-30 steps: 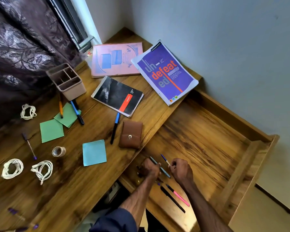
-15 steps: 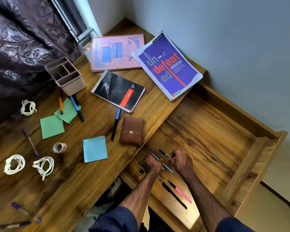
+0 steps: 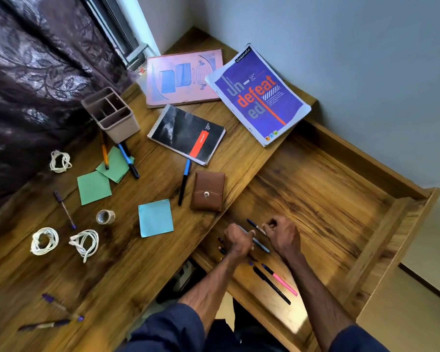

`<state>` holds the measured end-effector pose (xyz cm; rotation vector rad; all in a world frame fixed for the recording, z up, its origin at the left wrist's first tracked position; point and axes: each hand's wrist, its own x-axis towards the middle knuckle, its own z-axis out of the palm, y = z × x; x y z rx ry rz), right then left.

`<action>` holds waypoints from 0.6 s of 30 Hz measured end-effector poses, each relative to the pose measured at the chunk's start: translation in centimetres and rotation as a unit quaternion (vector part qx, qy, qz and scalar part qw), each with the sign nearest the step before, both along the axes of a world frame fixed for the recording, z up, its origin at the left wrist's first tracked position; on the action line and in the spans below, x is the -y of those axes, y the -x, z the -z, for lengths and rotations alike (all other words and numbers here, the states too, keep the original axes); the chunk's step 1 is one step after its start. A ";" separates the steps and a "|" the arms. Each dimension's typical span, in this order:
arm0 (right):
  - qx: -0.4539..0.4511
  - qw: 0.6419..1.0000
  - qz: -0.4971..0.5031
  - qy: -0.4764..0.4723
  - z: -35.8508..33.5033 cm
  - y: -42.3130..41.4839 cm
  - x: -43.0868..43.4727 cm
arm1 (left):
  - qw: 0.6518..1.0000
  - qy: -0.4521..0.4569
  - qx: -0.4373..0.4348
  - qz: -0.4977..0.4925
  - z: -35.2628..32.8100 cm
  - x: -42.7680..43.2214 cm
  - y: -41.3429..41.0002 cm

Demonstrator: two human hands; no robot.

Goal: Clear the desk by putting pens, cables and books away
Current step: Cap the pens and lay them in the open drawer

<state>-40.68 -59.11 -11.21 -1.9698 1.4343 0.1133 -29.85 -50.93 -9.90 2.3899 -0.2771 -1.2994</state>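
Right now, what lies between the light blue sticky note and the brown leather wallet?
A blue-and-black pen lies there on the wooden desk, shown in the head view.

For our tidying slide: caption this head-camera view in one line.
Left hand grips a light-blue pen, right hand pinches a dark pen in the open drawer; cables lie on the desk.

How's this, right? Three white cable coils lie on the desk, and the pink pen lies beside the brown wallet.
No: the head view shows the pink pen in the open drawer, beside a black pen. The coils are on the desk.
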 end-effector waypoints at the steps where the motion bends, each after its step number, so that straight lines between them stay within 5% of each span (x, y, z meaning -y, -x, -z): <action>1: 0.024 0.999 0.021 0.013 -0.6 0.0 0.0 | 0.999 0.017 0.007 0.038 -0.5 -0.3 -0.2; 8: 0.197 0.974 0.043 0.102 -4.3 -3.3 -2.2 | 0.973 0.133 0.045 0.182 -5.6 -2.9 -3.2; 18: 0.265 0.957 -0.072 0.094 -10.5 -17.7 -5.5 | 0.960 0.153 0.209 0.108 -10.8 -7.9 -15.9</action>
